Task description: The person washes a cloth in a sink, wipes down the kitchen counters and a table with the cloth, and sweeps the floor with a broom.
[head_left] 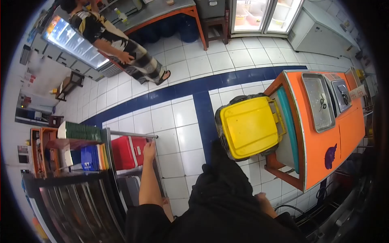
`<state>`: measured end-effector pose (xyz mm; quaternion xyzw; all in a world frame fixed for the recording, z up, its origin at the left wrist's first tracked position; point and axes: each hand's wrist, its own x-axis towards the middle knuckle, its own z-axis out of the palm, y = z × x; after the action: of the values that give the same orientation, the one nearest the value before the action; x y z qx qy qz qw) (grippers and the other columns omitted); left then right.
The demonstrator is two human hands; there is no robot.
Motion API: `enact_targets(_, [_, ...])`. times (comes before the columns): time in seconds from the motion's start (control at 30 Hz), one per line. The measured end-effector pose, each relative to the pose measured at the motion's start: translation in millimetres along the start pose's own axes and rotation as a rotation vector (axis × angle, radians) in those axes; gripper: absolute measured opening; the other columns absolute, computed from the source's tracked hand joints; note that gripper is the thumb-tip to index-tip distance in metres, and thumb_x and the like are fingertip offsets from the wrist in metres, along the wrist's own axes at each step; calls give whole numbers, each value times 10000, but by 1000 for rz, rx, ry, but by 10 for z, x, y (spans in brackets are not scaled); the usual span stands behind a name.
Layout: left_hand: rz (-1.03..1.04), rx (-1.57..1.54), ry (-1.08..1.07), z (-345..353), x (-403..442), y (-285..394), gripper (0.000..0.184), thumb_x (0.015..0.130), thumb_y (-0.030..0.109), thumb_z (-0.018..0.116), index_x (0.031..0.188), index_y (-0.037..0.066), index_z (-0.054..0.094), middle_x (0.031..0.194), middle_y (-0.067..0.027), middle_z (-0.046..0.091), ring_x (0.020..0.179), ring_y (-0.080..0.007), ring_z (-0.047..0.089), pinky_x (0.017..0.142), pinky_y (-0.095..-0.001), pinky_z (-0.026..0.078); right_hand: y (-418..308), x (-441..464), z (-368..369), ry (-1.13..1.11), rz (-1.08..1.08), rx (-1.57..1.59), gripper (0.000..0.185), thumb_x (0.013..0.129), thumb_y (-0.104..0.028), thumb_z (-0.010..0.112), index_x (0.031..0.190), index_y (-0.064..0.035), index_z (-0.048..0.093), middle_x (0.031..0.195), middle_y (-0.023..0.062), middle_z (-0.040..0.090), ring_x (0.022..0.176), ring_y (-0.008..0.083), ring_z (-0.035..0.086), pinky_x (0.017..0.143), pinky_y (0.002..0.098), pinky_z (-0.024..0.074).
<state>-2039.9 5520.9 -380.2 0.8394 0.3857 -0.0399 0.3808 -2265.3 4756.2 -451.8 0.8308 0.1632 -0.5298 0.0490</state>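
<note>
My left hand [149, 150] is at the right end of a metal rack [131, 133], beside a red box [129, 152] with a white stripe. Its fingers are too small to make out, so I cannot tell whether they hold the rack. Low beside my dark clothing is my right hand [261, 197], its fingers mostly hidden. Ahead of it stands a bin with a yellow lid [252, 127], which is closed, with black bag plastic round its edge.
An orange table [313, 150] at the right bears a metal tray [319, 103] and a purple cloth [330, 156]. Another person [117, 44] stands at the upper left near a lit fridge [77, 42]. Green boxes [83, 132] top the left shelf.
</note>
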Motion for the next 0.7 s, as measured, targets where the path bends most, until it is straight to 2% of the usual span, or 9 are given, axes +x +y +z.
enact_targets(0.03, [13, 2, 2, -17, 60, 452, 412, 943, 367, 548, 1089, 0, 665, 863, -140, 679, 835, -217, 650, 782, -363, 500, -11, 494, 792, 63, -86, -95, 171, 783, -358, 598, 874, -273, 715, 959, -16, 715, 1029, 249, 655, 905, 469, 461])
enact_targets(0.07, [29, -97, -18, -22, 4, 983, 401, 952, 359, 542, 1089, 3, 666, 833, -108, 661, 798, -179, 623, 762, -343, 495, -266, 161, 1, -68, -46, -142, 167, 760, -351, 631, 876, -265, 714, 973, -21, 713, 1000, 229, 664, 891, 411, 486])
enact_targets(0.1, [53, -190, -40, 35, 12, 1439, 390, 962, 351, 536, 1088, 6, 667, 804, -76, 642, 761, -141, 597, 741, -322, 489, -374, 50, -175, 144, -205, -180, 145, 749, -333, 667, 870, -267, 711, 956, -9, 714, 962, 219, 673, 845, 376, 516])
enact_targets(0.27, [187, 166, -323, 315, -62, 1904, 397, 961, 369, 565, 1089, 5, 656, 790, -80, 643, 768, -158, 618, 722, -314, 496, -929, 666, -897, 105, -12, 719, 65, 871, -111, 620, 875, -80, 676, 818, 89, 691, 720, 260, 685, 689, 447, 591])
enact_targets(0.33, [-5, 267, -490, 358, 56, 1229, 410, 958, 372, 565, 1079, -10, 650, 825, -107, 659, 733, -188, 642, 678, -347, 510, -1048, 757, -1339, 59, 446, 1800, 278, 871, -271, 616, 912, -1, 671, 845, 141, 685, 699, 260, 706, 600, 400, 590])
enact_targets(0.37, [-144, 177, -558, 347, 177, 664, 423, 958, 379, 561, 1074, -17, 648, 849, -123, 670, 712, -210, 654, 649, -368, 517, -1048, 744, -1578, 35, 489, 1962, 230, 874, -166, 630, 864, 64, 618, 790, 147, 649, 561, 268, 664, 470, 371, 570])
enact_targets(0.5, [-537, 224, -555, -29, -133, 572, 462, 946, 446, 557, 1183, 52, 604, 929, -93, 666, 685, -222, 651, 598, -347, 512, -1053, 1035, -1823, 224, 555, 1989, 195, 895, -173, 650, 1001, -13, 616, 758, 108, 631, 541, 219, 626, 459, 338, 533])
enact_targets(0.63, [-744, 17, -422, -126, -57, 630, 473, 957, 439, 539, 1205, 38, 573, 1002, -120, 632, 710, -255, 653, 578, -432, 503, -944, 1090, -2694, 509, 549, 2209, 440, 859, -285, 753, 1194, -92, 543, 900, 60, 621, 688, 192, 634, 549, 315, 532])
enact_targets(0.7, [-765, 15, -507, -150, 276, 628, 455, 966, 430, 526, 1262, 84, 519, 1052, -107, 602, 740, -252, 652, 592, -452, 496, -915, 905, -3398, 607, 534, 2475, 741, 925, -367, 674, 1510, -231, 240, 1192, 120, 593, 884, 263, 649, 731, 385, 557])
